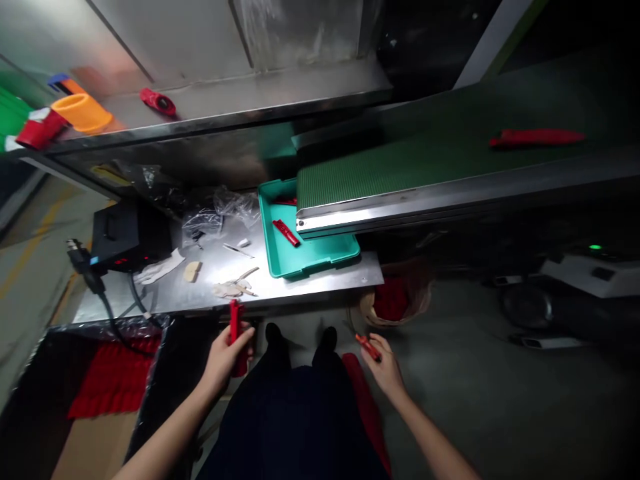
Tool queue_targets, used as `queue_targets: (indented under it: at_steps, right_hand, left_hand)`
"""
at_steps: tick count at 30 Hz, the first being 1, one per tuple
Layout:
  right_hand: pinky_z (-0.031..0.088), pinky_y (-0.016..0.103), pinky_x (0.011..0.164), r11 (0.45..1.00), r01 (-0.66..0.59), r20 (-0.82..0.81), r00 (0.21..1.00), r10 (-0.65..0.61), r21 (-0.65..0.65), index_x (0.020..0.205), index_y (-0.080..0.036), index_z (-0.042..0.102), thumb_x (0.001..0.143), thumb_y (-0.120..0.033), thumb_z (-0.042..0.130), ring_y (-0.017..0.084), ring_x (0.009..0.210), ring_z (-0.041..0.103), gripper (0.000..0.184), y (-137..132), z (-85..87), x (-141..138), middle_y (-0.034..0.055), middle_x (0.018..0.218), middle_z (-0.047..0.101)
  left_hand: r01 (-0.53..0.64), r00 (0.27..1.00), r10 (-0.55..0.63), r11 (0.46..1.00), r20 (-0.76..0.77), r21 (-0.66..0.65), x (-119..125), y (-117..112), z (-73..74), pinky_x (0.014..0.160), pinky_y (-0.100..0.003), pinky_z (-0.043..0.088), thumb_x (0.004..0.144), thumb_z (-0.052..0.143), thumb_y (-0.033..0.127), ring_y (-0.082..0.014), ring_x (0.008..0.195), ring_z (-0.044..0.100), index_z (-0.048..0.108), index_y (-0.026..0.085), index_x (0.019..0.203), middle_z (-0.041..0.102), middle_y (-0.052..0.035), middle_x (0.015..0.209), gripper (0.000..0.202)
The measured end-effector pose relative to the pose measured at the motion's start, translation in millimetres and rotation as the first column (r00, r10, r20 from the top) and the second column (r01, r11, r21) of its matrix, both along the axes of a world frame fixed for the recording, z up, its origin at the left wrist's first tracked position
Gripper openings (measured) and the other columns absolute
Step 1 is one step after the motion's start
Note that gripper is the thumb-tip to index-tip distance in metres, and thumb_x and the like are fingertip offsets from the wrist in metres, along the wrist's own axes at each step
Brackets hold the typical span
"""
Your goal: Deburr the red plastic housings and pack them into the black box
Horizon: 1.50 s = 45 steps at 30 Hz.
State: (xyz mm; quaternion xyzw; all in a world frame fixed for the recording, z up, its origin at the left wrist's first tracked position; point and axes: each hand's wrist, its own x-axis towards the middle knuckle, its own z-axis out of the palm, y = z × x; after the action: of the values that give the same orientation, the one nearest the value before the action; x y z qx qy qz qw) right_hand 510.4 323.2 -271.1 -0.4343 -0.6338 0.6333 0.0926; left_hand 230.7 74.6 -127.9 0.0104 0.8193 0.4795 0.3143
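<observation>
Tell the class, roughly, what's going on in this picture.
A seated person holds an upright red tube in the left hand and a small orange-red piece in the right hand. Ahead, on a steel bench, a teal tray holding a red piece sits under the end of a green conveyor belt, which carries a long red item.

A tray [320, 257] sits under a conveyor belt's end [325, 213].
</observation>
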Motion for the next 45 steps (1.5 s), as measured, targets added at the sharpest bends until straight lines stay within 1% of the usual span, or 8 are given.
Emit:
queue_targets:
  at_steps: [7,15,21,25,30,36,40,45]
  right_hand:
    - [0.059,0.044,0.089,0.864,0.482,-0.075,0.865,-0.496,-0.147,0.128,-0.017,0.061,0.099,-0.038,0.064,0.024,0.107,0.066,0.036,32,-89.1,-102,0.0098,0.127,0.064]
    - [0.06,0.044,0.089,0.855,0.467,-0.116,0.858,-0.499,-0.223,0.127,-0.017,0.061,0.099,-0.038,0.065,0.024,0.107,0.066,0.035,24,-102.1,-179,0.0098,0.127,0.064]
    - [0.061,0.044,0.083,0.89,0.456,-0.043,0.889,-0.456,-0.004,0.125,-0.017,0.061,0.098,-0.042,0.065,0.024,0.102,0.067,0.037,-10,-56.3,-157,0.0094,0.121,0.065]
    - [0.059,0.035,0.068,0.941,0.31,0.039,0.948,-0.317,0.133,0.116,-0.016,0.064,0.098,-0.054,0.059,0.019,0.08,0.067,0.042,-37,-4.1,-157,0.0062,0.101,0.069]
    - [0.057,0.039,0.086,0.965,-0.206,0.144,0.972,0.183,0.164,0.107,-0.02,0.076,0.077,-0.061,0.076,0.033,0.112,0.066,0.052,-58,80.2,-177,0.0137,0.123,0.071]
    - [0.051,0.038,0.088,0.689,-0.724,0.193,0.68,0.708,0.024,0.106,-0.028,0.077,0.086,-0.054,0.07,0.024,0.083,0.067,0.034,-67,156.7,-193,0.0031,0.091,0.076]
    - [0.045,0.037,0.084,0.585,-0.811,0.222,0.574,0.788,0.02,0.098,-0.028,0.074,0.091,-0.054,0.063,0.021,0.074,0.06,0.03,-51,171.2,-170,0.0009,0.078,0.07]
    - [0.043,0.035,0.081,0.682,-0.73,0.171,0.678,0.715,0.043,0.085,-0.026,0.073,0.084,-0.053,0.073,0.02,0.069,0.058,0.027,-27,153.4,-111,-0.0007,0.071,0.067]
  left_hand:
    - [-0.378,0.887,0.252,0.878,0.388,0.294,2,22,64.4,0.06,-0.034,0.058,0.087,0.064,0.032,-0.0159,0.063,0.063,0.057,0.016,0.116,0.066,-0.0034,0.085,0.034]
    - [-0.434,0.857,0.194,0.77,0.477,0.467,-38,-2,100.6,0.054,-0.031,0.054,0.082,0.074,0.035,-0.0151,0.06,0.058,0.061,0.017,0.11,0.067,-0.0025,0.082,0.036]
    - [-0.248,0.94,0.104,0.864,0.326,0.438,-112,-46,87.5,0.062,-0.033,0.056,0.091,0.064,0.043,-0.0172,0.065,0.061,0.057,0.018,0.123,0.063,-0.0021,0.085,0.041]
    - [0.318,0.927,-0.29,0.944,-0.237,0.091,-171,-73,75.5,0.086,-0.04,0.056,0.101,0.05,0.04,-0.0262,0.091,0.068,0.052,0.018,0.138,0.068,-0.0107,0.104,0.043]
    - [0.721,0.484,-0.759,0.628,-0.436,-0.293,-232,-102,53.1,0.091,-0.045,0.053,0.095,0.053,0.028,-0.0307,0.097,0.065,0.052,0.016,0.142,0.067,-0.0154,0.113,0.049]
    - [0.865,0.152,-0.925,0.294,-0.347,-0.406,-240,-93,28.3,0.086,-0.041,0.053,0.096,0.052,0.028,-0.0281,0.09,0.064,0.054,0.018,0.142,0.065,-0.0134,0.107,0.048]
    - [0.864,0.025,-0.956,0.168,-0.293,-0.474,-200,-75,20.8,0.08,-0.038,0.053,0.097,0.049,0.023,-0.0281,0.088,0.066,0.055,0.019,0.142,0.067,-0.0137,0.104,0.046]
    - [0.851,-0.067,-0.958,0.091,-0.28,-0.517,-132,-64,17.0,0.072,-0.036,0.054,0.097,0.045,0.017,-0.0266,0.076,0.069,0.061,0.018,0.135,0.07,-0.013,0.094,0.042]
